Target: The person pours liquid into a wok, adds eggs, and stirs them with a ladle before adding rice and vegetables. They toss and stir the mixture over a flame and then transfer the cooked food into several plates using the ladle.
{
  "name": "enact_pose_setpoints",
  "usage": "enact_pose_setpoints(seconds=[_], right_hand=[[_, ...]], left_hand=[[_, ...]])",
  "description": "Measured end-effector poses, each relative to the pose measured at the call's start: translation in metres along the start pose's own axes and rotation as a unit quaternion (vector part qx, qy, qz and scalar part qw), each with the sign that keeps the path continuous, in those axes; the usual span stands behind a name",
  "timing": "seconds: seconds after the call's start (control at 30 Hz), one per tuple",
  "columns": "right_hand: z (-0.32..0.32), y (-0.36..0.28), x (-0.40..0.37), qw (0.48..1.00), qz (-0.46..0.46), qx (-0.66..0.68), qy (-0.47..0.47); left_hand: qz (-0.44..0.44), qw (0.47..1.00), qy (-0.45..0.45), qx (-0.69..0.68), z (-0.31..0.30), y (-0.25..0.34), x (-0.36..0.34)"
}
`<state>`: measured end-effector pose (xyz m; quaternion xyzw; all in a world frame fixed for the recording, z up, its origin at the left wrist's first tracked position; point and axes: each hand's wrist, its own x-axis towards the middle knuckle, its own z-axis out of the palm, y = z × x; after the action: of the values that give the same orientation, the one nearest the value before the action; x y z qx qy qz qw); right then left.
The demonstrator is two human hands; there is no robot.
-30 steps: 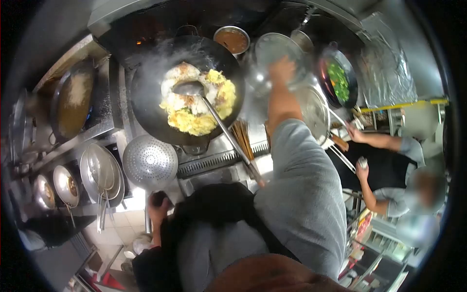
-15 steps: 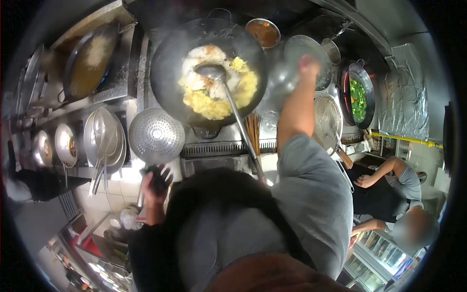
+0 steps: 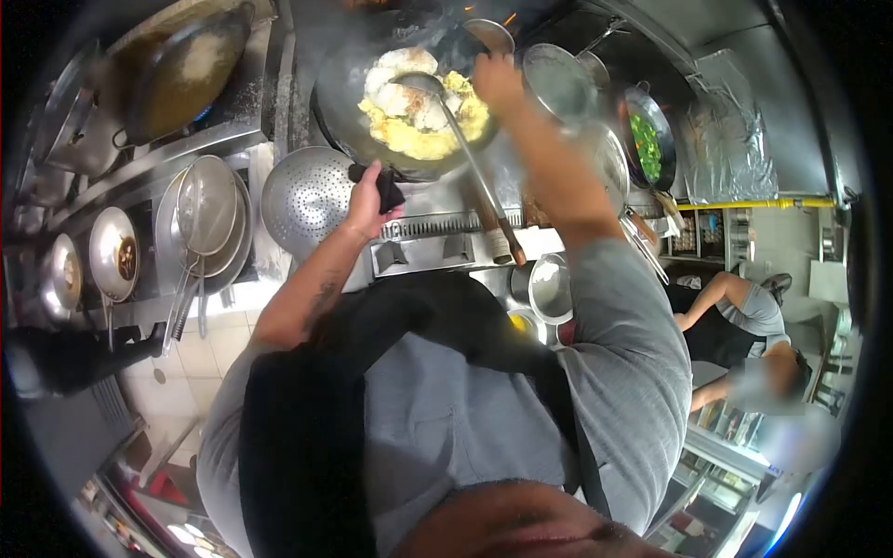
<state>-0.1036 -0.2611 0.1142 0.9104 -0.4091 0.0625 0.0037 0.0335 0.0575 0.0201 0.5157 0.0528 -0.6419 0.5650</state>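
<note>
While the left hand (image 3: 369, 206) closes round a wad of black cloth (image 3: 393, 192), thumb pointing up, the right hand (image 3: 499, 86) has its fingers at the edge of a small steel bowl (image 3: 490, 37); blur hides how far they are open and whether they grip it. Dark marks on the left forearm (image 3: 326, 296), behind that hand's fingers, are too small to make out. Just beyond the left fingers sits a wok (image 3: 337, 116) holding yellow scrambled egg (image 3: 409, 141) heaped around white clumps that look like rice, dusted reddish brown on top and steaming. A ladle (image 3: 465, 144) rests its bowl in that food, its handle slanting out between the two hands. Just left of the left fingers lies a perforated skimmer (image 3: 307, 197), its round face dotted with holes. Right of the right fingers stands a round metal vessel (image 3: 560, 82), contents unclear, and farther right a smaller wok (image 3: 659, 116) of bright green vegetables (image 3: 644, 149) with orange bits.
</note>
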Motion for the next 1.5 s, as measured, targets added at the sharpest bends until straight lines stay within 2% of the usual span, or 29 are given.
enact_pose_setpoints(seconds=[0.07,0.1,0.13,0.17,0.23,0.37,0.47,0.5,0.57,0.6,0.63,0.7,0.73,0.77,0.83,0.87,0.97,1.07,1.1,1.13,1.17,1.23,1.27,1.33,1.37,1.43,1.47,1.5], right_hand=[[-0.011,-0.023,-0.116,0.997,-0.025,-0.017,0.07],[-0.014,-0.033,-0.163,0.997,0.031,0.017,0.066],[-0.012,-0.037,-0.212,0.988,0.112,0.054,-0.088],[0.059,-0.005,-0.267,0.996,0.067,0.059,-0.017],[0.058,-0.024,-0.32,0.937,0.127,0.3,-0.126],[-0.046,-0.123,-0.327,0.934,0.186,0.3,-0.061],[-0.096,-0.154,-0.323,0.952,0.244,0.159,-0.093],[-0.081,-0.151,-0.324,0.952,0.246,0.156,-0.091],[-0.027,-0.132,-0.329,0.977,0.134,0.069,-0.151],[-0.013,-0.128,-0.32,0.976,0.124,0.085,-0.159],[-0.026,-0.121,-0.315,0.977,0.124,0.08,-0.157],[-0.068,-0.103,-0.283,0.982,0.058,0.113,-0.14],[-0.071,-0.091,-0.283,0.99,0.013,0.122,-0.072],[-0.083,-0.092,-0.271,0.991,0.004,0.119,-0.067],[-0.107,-0.103,-0.255,0.992,0.08,0.095,-0.032],[-0.096,-0.104,-0.243,0.988,0.104,0.113,-0.027],[0.019,-0.056,-0.206,0.992,0.069,0.071,-0.083],[-0.046,-0.074,-0.203,0.986,0.087,0.1,-0.098],[-0.073,-0.088,-0.216,0.985,0.089,0.103,-0.105],[-0.106,-0.103,-0.239,0.977,0.13,0.106,-0.128],[-0.131,-0.115,-0.263,0.967,0.173,0.111,-0.152],[-0.162,-0.124,-0.311,0.962,0.151,0.183,-0.134],[-0.163,-0.114,-0.339,0.983,0.003,0.183,-0.022],[-0.202,-0.11,-0.371,0.968,0.032,0.22,-0.119],[-0.247,-0.138,-0.364,0.866,0.266,0.276,-0.321],[-0.209,-0.118,-0.384,0.924,0.131,0.241,-0.265],[-0.177,-0.113,-0.389,0.938,0.114,0.212,-0.248],[-0.14,-0.104,-0.38,0.954,0.094,0.179,-0.223]], left_hand=[[0.003,1.0,-0.013,-0.013,0.009,-0.001,0.012],[0.007,0.999,-0.016,-0.033,0.013,-0.002,0.016],[0.008,1.0,-0.016,-0.015,0.02,-0.003,0.017],[-0.008,1.0,-0.007,-0.005,0.032,0.001,0.012],[-0.026,0.995,-0.076,0.062,0.038,-0.008,0.022],[-0.012,0.999,-0.036,0.023,0.036,-0.022,0.06],[0.05,0.999,0.003,0.011,0.042,-0.014,0.049],[0.049,0.999,-0.002,0.01,0.042,-0.016,0.056],[0.037,0.999,0.012,0.022,0.038,-0.023,0.068],[0.048,0.998,0.011,0.049,0.037,-0.019,0.058],[0.041,0.998,0.018,0.043,0.037,-0.021,0.066],[0.031,0.999,0.013,0.042,0.036,-0.014,0.055],[0.04,0.999,-0.008,0.011,0.034,-0.015,0.056],[0.049,0.999,-0.009,0.006,0.037,-0.008,0.055],[0.045,0.998,0.001,0.049,0.036,-0.009,0.047],[0.053,0.998,0.01,0.029,0.038,-0.009,0.043],[0.047,0.998,-0.006,0.035,0.033,-0.016,0.061],[0.064,0.998,0.013,0.008,0.044,-0.001,0.039],[0.066,0.997,0.034,-0.008,0.044,-0.006,0.031],[0.066,0.997,0.003,-0.028,0.039,-0.018,0.064],[0.039,0.999,-0.026,-0.014,0.034,-0.017,0.06],[0.107,0.993,0.015,-0.039,0.03,-0.026,0.042],[0.103,0.994,0.024,-0.042,0.029,-0.021,0.015],[0.071,0.995,0.021,-0.066,0.03,-0.002,-0.055],[0.061,0.996,0.031,-0.062,0.034,0.01,-0.076],[0.098,0.993,0.043,-0.05,0.036,0.013,-0.05],[0.056,0.998,0.005,-0.01,0.029,0.013,-0.029],[0.056,0.998,0.003,0.003,0.015,0.003,-0.019]])
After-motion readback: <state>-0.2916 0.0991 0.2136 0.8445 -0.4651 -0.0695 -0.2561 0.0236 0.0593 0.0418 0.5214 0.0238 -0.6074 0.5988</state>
